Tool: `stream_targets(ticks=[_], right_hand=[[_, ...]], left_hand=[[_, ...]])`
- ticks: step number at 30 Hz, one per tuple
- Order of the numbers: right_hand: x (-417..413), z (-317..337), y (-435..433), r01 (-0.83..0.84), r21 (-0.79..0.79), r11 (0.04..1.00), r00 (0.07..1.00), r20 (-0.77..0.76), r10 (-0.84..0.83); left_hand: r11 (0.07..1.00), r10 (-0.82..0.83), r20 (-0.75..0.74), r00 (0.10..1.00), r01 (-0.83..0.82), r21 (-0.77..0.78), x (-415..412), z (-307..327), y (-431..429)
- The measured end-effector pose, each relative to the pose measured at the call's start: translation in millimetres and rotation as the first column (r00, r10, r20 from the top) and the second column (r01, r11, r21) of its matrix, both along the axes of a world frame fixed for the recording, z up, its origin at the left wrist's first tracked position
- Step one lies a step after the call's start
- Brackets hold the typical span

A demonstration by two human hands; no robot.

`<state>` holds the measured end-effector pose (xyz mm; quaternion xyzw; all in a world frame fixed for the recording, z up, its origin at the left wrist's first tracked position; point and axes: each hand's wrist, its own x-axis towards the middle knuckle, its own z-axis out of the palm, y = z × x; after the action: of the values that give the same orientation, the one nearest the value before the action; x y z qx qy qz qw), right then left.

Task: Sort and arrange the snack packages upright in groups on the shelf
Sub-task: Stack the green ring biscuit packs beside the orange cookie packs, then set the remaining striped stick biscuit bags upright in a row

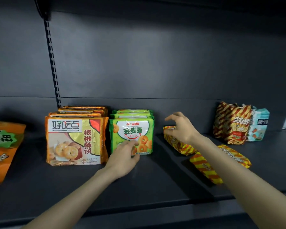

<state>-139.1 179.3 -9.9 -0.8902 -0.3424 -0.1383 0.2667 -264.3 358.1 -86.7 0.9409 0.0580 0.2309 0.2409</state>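
Note:
A row of orange walnut-cookie packs (75,139) stands upright on the dark shelf (147,179). Beside it stands a row of green ring-cookie packs (134,129). My left hand (125,154) rests against the lower front of the first green pack, fingers touching it. My right hand (180,128) lies over the top end of a red-and-yellow striped pack (178,143) that lies tilted on the shelf, with its fingers loosely curled above it. Two more striped packs (205,169) (234,156) lie flat to the right.
An upright striped bag (231,124) and a pale blue bag (259,126) stand at the back right. A large orange bag (2,149) lies at the far left. A slotted upright rail (52,63) runs up the back panel.

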Motion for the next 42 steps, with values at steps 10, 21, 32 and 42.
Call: stream_targets(ticks=[10, 21, 32, 42], right_hand=[[5, -15, -127, 0.283, -0.184, 0.941, 0.944, -0.119, -0.307], [26, -41, -193, 0.267, -0.125, 0.956, 0.773, -0.564, -0.29], [70, -44, -197, 0.1, 0.305, 0.947, 0.797, -0.594, 0.107], [110, -16, -174, 0.034, 0.336, 0.941, 0.991, -0.132, 0.012]], left_hand=[[0.969, -0.198, -0.071, 0.978, 0.184, -0.167, 69, 3, -77], [0.913, -0.213, -0.13, 0.968, 0.149, -0.381, 128, 8, -129], [0.879, 0.096, -0.134, 0.986, -0.147, -0.454, 132, 4, -137], [0.772, 0.132, -0.168, 0.977, -0.208, -0.6, 141, -1, -139]])
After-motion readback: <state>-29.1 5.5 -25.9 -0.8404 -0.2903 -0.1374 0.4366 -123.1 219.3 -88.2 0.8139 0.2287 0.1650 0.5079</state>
